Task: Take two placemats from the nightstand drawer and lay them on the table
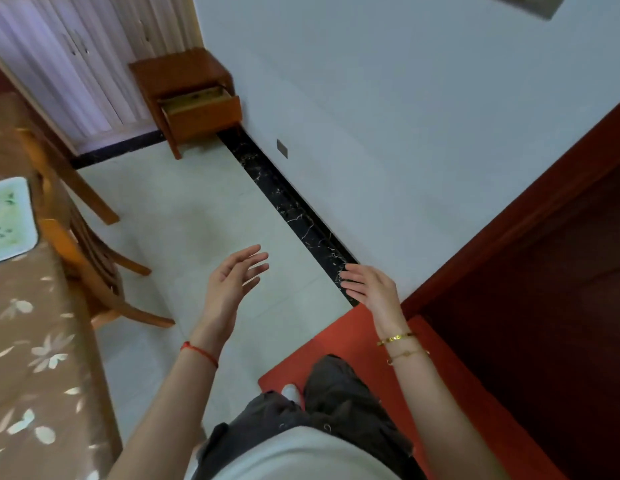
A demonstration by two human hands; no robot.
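Observation:
A wooden nightstand (184,72) stands against the white wall at the far end of the floor, its drawer (204,110) pulled out. I cannot make out what lies inside the drawer. One pale green placemat (5,220) with a leaf print lies on the table (28,358) at the left, which is covered with a brown flowered cloth. My left hand (232,284) and my right hand (369,289) are both raised in front of me over the floor, fingers spread, holding nothing. Both are far from the nightstand.
A wooden chair (83,258) stands tucked against the table's right side. A red mat (353,344) lies under my feet beside a dark red door frame (509,216). A black marble strip (294,209) runs along the wall's foot. Pale floor tiles (184,216) stretch toward the nightstand.

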